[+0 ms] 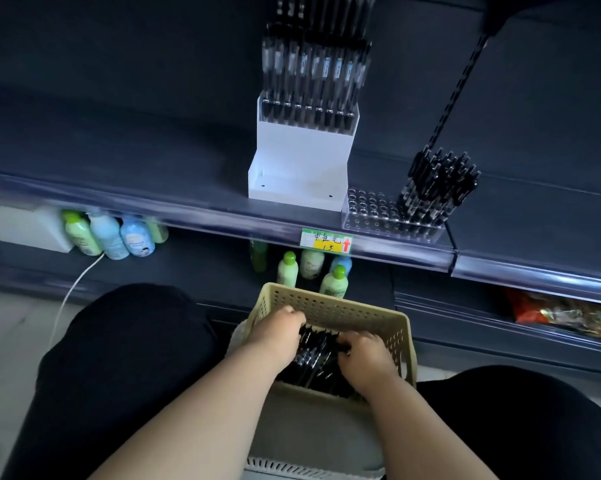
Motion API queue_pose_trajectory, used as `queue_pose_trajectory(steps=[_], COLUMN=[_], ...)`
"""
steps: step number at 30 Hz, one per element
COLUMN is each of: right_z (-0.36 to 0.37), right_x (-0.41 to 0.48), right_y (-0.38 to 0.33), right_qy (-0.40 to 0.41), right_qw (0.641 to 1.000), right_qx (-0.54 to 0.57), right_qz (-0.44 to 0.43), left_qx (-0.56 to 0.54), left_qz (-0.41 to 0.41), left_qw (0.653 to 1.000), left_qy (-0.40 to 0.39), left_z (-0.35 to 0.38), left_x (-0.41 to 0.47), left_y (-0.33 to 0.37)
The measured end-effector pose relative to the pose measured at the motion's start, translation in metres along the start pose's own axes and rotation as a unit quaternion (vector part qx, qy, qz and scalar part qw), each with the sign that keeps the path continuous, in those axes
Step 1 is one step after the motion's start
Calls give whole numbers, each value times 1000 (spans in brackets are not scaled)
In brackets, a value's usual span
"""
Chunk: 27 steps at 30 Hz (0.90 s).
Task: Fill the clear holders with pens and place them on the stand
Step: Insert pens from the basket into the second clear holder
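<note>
yellow price tag (326,241) reads 1.5, left hand (279,329) and right hand (365,356) gripping pens (313,346) in basket (330,304)

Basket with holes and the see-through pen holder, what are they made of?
The basket looks like matte beige plastic: its rows of holes look moulded. The holder is probably hard clear plastic, maybe acrylic: glossy edges, and the pens show through it.

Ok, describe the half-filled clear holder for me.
Find the white stand on the dark shelf. The holder sits just right of it, at the shelf's front edge. Unlike the full holder on the stand, its left holes are empty.
</note>
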State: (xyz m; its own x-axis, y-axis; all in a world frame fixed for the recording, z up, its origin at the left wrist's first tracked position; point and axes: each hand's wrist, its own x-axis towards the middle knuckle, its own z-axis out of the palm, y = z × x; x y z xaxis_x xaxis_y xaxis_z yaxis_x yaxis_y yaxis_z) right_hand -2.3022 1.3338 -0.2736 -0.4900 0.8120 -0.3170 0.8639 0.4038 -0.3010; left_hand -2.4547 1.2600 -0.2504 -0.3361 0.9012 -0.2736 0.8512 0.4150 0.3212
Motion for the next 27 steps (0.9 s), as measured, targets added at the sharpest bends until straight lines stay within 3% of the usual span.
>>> queue_pose_trajectory(steps=[9, 13, 18, 27], right_z=[23, 37, 57, 63], right_x=[28, 40, 54, 69], right_y=[6, -1, -18, -20], right_qy=[-103, -124, -153, -217], right_qw=[992, 986, 977, 938], right_qx=[21, 57, 95, 205], right_qz=[73, 94, 112, 178], left_qx=[-27, -15, -72, -41], left_qz=[-146, -130, -187, -224], left_qw=[985, 985, 973, 958], left_qy=[-93, -112, -114, -172], left_z=[33, 54, 69, 79], left_x=[22, 33, 47, 69], left_y=[-15, -10, -4, -5])
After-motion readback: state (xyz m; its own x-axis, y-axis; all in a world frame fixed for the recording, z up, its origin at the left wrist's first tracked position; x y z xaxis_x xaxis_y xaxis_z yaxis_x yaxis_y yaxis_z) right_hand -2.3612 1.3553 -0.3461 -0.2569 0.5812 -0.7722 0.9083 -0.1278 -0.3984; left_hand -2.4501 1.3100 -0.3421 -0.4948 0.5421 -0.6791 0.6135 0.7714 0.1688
